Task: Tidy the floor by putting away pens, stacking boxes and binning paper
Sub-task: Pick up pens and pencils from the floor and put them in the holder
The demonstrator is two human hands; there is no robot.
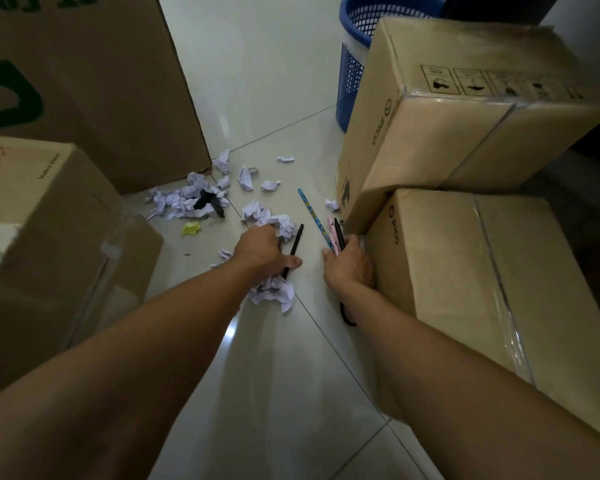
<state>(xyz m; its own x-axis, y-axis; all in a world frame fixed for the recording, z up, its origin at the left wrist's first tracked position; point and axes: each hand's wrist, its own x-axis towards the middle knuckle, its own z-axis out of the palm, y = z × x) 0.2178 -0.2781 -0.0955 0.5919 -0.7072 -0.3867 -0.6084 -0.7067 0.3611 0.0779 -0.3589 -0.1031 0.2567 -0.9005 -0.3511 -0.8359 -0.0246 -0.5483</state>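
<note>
My left hand [262,252] is closed on a black pen [296,242] that slants across the tiled floor, among crumpled white paper [274,291]. My right hand [347,263] grips a bundle of pens [335,233]: a long blue one, a pink one and a black one, fanning up from the fingers. More crumpled paper balls [187,199] lie scattered further off, with a yellow scrap [191,229]. Two brown PICO boxes stand at right, the upper box [465,109] tilted on the lower box [499,289]. A blue mesh bin [355,64] stands behind them.
A large cardboard box [94,81] with green print stands at the back left, and another box [49,237] sits near left. A black cord loop [347,315] lies on the floor under my right forearm. A dark crumpled scrap [210,200] lies in the paper pile.
</note>
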